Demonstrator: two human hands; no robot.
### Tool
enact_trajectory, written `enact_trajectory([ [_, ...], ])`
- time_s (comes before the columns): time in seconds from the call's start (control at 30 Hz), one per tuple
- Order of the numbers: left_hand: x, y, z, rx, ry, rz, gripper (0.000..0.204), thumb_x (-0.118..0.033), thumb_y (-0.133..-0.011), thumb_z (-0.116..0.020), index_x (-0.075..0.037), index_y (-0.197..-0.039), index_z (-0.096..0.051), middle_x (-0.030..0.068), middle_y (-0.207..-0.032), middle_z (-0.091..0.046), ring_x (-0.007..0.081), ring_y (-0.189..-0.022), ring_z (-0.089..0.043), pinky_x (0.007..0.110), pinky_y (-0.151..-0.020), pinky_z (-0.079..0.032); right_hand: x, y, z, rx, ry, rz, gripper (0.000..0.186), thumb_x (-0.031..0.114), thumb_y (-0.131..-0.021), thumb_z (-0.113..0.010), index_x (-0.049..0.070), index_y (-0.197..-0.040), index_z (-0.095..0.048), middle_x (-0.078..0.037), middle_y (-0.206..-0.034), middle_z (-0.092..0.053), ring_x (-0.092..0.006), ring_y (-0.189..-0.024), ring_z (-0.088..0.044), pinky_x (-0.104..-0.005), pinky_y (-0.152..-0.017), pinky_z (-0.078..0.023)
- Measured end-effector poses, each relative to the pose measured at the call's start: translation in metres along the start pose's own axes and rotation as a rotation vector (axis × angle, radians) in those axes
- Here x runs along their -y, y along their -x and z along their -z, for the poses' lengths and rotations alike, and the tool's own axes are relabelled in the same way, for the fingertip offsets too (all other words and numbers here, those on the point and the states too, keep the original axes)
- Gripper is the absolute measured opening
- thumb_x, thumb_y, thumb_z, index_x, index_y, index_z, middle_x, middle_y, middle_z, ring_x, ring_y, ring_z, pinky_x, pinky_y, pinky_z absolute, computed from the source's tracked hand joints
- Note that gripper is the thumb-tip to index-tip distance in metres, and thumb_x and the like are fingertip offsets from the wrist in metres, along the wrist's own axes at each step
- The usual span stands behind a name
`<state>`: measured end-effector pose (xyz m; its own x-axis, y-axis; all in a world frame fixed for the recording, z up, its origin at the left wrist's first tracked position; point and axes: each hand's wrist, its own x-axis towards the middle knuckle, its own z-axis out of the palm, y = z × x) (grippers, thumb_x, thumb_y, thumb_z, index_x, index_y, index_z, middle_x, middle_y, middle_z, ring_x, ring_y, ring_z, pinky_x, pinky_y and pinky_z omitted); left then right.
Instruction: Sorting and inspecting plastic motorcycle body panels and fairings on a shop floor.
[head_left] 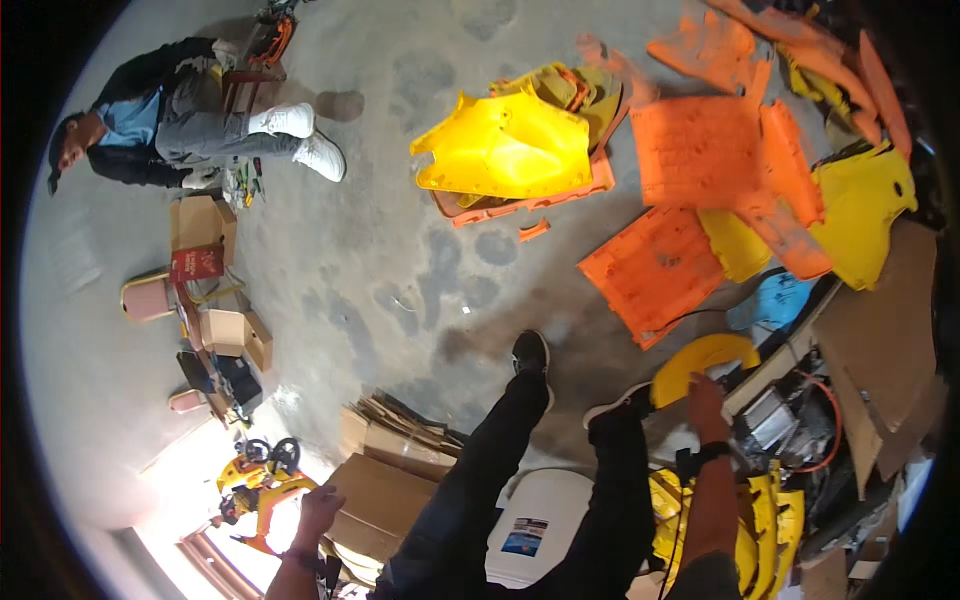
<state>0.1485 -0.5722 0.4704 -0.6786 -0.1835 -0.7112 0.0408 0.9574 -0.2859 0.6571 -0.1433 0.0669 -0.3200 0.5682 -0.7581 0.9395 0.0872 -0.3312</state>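
Note:
Down at the lower right, my right hand (707, 410) grips the lower edge of a yellow curved plastic part (680, 365) beside my right shoe. My left hand (318, 508) is at the lower left with loosely bent fingers and nothing visible in them, over or next to cardboard (385, 500). A white lidded bucket (535, 510) is between my legs. More yellow plastic pieces (775, 520) stand below and right of my right hand.
Yellow (505, 140) and orange panels (650, 275) lie ahead on the concrete floor (430, 310). A seated person (135, 120) is at upper left beside tools. Boxes (225, 330) and chairs (150, 295) line the left; cardboard sheets (875, 330) and scrap lie at the right.

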Motion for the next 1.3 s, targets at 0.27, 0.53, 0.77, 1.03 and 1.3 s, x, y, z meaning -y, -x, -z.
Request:
enact_trajectory([
  [0.27,-0.154,0.057,0.024,0.169,0.188,-0.577,0.075,-0.035,-0.073,-0.080,-0.005,-0.135,-0.050,0.0194,-0.124,-0.060,0.0315,-0.115,-0.058,0.038,-0.098,-0.046,0.229,0.144,0.145,0.073,-0.228,0.150,0.033,0.027,-0.092,-0.057,0.004,-0.113,-0.066,-0.020,-0.094,-0.069,-0.0336,-0.088,-0.067,-0.0408,-0.079,-0.052],
  [0.53,-0.228,0.115,0.069,-0.205,0.042,-1.075,0.095,-0.037,-0.068,-0.079,-0.008,-0.146,-0.033,0.0227,-0.149,-0.030,0.0421,-0.136,-0.030,0.046,-0.114,-0.026,0.473,0.224,0.199,0.149,-0.251,0.556,0.036,0.018,-0.091,-0.060,-0.003,-0.120,-0.060,-0.020,-0.101,-0.068,-0.0218,-0.090,-0.067,-0.0325,-0.079,-0.050],
  [0.77,-0.216,0.097,0.099,-0.556,0.127,-0.961,0.063,-0.012,-0.073,-0.069,-0.010,-0.134,-0.050,0.0204,-0.138,-0.046,0.0409,-0.111,-0.054,0.043,-0.090,-0.050,0.529,0.233,0.206,0.173,-0.226,0.720,0.034,0.018,-0.089,-0.062,-0.001,-0.117,-0.061,-0.024,-0.095,-0.067,-0.0311,-0.088,-0.068,-0.0366,-0.078,-0.052],
  [1.03,-0.253,0.065,0.127,-0.723,0.440,-0.850,0.042,-0.001,-0.075,-0.060,-0.008,-0.116,-0.065,0.0159,-0.101,-0.069,0.0334,-0.095,-0.066,0.039,-0.083,-0.053,0.570,0.216,0.286,0.132,-0.143,0.911,0.039,0.019,-0.089,-0.060,0.004,-0.124,-0.056,-0.020,-0.097,-0.068,-0.0374,-0.090,-0.065,-0.0450,-0.081,-0.050],
  [1.3,-0.258,-0.093,0.104,-0.436,0.860,-0.485,0.026,-0.012,-0.088,-0.060,0.002,-0.110,-0.066,0.0151,-0.097,-0.071,0.0250,-0.080,-0.068,0.032,-0.072,-0.053,0.420,-0.024,0.321,-0.307,-0.630,0.406,0.052,0.018,-0.090,-0.062,-0.002,-0.134,-0.044,-0.009,-0.103,-0.064,-0.0179,-0.089,-0.063,-0.0305,-0.077,-0.052],
])
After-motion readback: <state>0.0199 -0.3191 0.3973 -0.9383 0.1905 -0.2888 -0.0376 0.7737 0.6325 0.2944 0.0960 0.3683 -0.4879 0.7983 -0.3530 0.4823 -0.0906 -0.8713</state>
